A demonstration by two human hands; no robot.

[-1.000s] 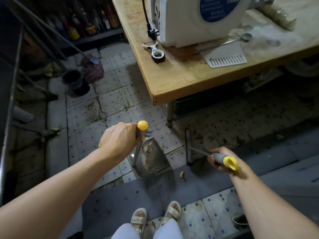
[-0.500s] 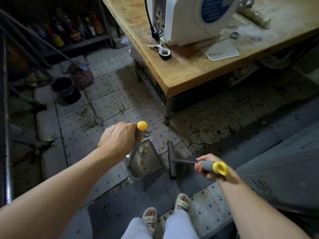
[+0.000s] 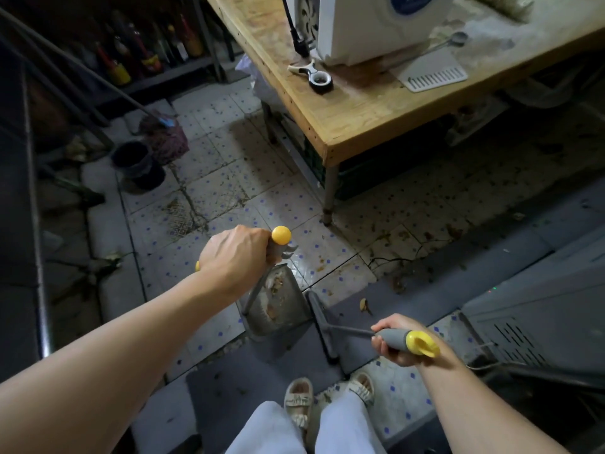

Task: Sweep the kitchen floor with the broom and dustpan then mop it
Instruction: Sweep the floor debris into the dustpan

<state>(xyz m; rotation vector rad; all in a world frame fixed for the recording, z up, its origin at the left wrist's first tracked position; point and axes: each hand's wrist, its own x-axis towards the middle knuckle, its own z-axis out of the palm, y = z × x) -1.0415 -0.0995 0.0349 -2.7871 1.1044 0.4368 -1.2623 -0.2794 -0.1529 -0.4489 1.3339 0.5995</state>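
My left hand (image 3: 234, 257) grips the grey, yellow-capped handle of an upright dustpan (image 3: 276, 306) that stands on the tiled floor and holds food scraps. My right hand (image 3: 397, 340) grips the grey and yellow handle of a short broom (image 3: 322, 326), whose dark head lies against the dustpan's right edge. A leaf scrap (image 3: 364, 304) lies on the dark mat just right of the broom head. A mop (image 3: 163, 136) with a reddish head leans at the back left beside a black bucket (image 3: 137, 163).
A wooden table (image 3: 360, 113) with a white appliance (image 3: 376, 24) stands ahead on the right, one metal leg (image 3: 329, 194) near the dustpan. Bottles line a low shelf (image 3: 147, 60) at the back. A grey vented unit (image 3: 523, 322) sits at right. My sandalled feet (image 3: 327, 398) stand below.
The broom head has swept left across the floor to the dustpan's right edge. The view has shifted, so the table sits further right and the leaf scrap lies beyond the broom.
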